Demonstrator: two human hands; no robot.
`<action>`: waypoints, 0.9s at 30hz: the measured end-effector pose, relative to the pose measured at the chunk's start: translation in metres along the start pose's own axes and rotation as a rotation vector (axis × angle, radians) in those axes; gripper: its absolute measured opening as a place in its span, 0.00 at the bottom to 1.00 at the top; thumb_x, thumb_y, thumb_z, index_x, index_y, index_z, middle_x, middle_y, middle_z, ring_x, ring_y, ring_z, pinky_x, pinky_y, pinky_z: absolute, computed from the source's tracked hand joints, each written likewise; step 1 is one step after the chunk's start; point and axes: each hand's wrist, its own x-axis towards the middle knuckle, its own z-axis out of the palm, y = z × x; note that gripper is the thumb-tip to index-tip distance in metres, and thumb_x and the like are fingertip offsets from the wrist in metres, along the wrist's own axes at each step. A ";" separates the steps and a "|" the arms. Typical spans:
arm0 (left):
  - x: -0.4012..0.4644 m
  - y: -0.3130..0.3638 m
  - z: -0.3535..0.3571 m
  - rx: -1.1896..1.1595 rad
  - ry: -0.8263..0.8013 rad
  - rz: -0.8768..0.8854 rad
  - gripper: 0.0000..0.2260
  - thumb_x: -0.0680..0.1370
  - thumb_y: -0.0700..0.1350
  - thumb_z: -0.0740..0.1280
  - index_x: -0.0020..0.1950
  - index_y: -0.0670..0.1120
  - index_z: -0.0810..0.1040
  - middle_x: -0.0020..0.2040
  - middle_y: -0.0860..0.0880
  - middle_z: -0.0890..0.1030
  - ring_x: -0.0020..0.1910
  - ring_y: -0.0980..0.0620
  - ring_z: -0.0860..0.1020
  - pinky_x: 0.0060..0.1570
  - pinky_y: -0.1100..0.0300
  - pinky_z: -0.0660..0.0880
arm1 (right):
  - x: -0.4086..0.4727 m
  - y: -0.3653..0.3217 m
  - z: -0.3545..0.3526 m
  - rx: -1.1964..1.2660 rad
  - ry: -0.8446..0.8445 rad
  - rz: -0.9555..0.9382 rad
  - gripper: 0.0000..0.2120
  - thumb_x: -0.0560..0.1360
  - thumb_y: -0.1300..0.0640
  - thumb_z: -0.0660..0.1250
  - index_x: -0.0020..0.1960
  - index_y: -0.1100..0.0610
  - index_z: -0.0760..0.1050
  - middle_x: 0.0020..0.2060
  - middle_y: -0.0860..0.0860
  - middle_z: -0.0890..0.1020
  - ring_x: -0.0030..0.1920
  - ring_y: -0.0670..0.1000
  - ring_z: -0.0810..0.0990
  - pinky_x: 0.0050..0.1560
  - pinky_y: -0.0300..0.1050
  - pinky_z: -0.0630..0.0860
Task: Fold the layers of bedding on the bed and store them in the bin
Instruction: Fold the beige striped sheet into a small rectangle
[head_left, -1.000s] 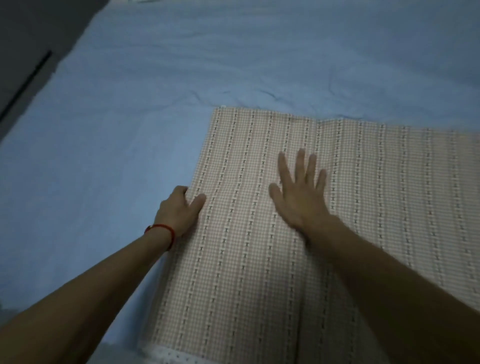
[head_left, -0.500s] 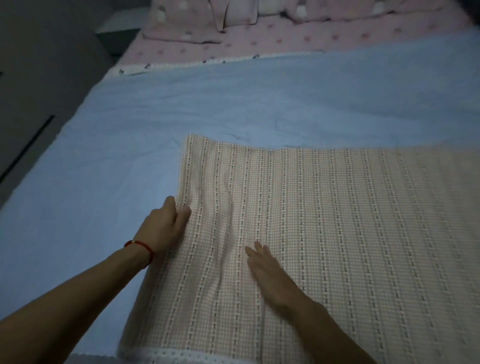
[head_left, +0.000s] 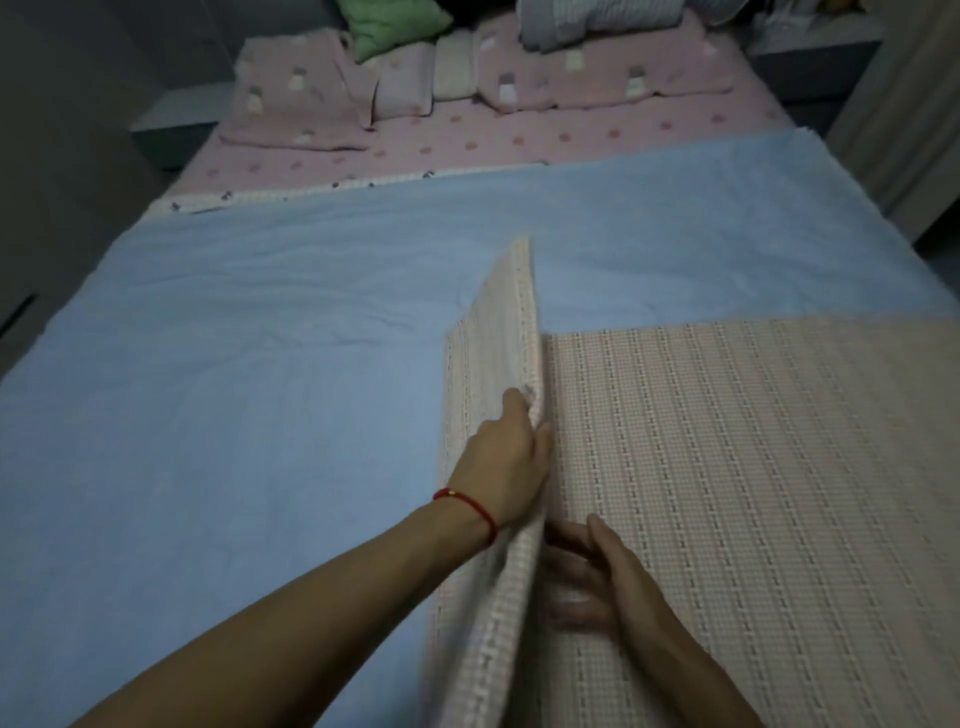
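A thin woven checked sheet (head_left: 727, 467), peach and white with dotted lengthwise stripes, is spread flat over a soft, faintly wrinkled blue blanket (head_left: 234, 415) that covers most of the bed. The sheet's left edge is raised as a stiff, upright flap tapering to a point beyond the fingertips, its paler underside turned to the left. That edge is pinched by the left hand (head_left: 506, 462): the fingers are curled round the fabric and mostly hidden behind the flap, with the thumb tip showing above the fold. A thin red cord bracelet (head_left: 467, 506) with a small gold bead is worn at that wrist. The right hand (head_left: 597, 577) lies just below and beside the left one, its fingers (head_left: 563, 543) extended fairly straight toward the base of the flap and touching the flat part of the sheet; nothing is grasped by it. Well beyond both hands, a pink dotted bedsheet (head_left: 467, 145) is exposed at the head of the bed, where pink patterned pillows (head_left: 301, 98), a green cushion (head_left: 389, 23) and a grey striped bundle (head_left: 597, 21) are piled. No writing or label can be read anywhere.
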 end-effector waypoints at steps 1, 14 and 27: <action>0.006 0.009 0.023 -0.038 -0.025 -0.025 0.12 0.85 0.49 0.58 0.61 0.41 0.64 0.45 0.36 0.79 0.43 0.35 0.77 0.37 0.52 0.63 | -0.002 0.002 -0.015 0.042 0.033 -0.009 0.24 0.83 0.42 0.53 0.65 0.53 0.80 0.55 0.49 0.87 0.57 0.52 0.84 0.53 0.57 0.82; -0.056 -0.138 0.118 0.465 0.040 -0.180 0.23 0.81 0.61 0.53 0.76 0.63 0.64 0.82 0.46 0.57 0.80 0.41 0.56 0.72 0.32 0.58 | -0.002 0.033 -0.066 -0.661 0.452 -0.045 0.21 0.82 0.50 0.65 0.70 0.62 0.73 0.63 0.58 0.81 0.66 0.59 0.78 0.64 0.43 0.70; 0.042 -0.151 0.113 0.543 -0.045 -0.105 0.27 0.80 0.69 0.41 0.77 0.70 0.34 0.79 0.50 0.28 0.77 0.41 0.28 0.74 0.30 0.41 | 0.086 -0.042 -0.055 -0.506 0.594 -0.111 0.24 0.80 0.50 0.67 0.72 0.59 0.68 0.63 0.59 0.79 0.54 0.57 0.78 0.54 0.44 0.71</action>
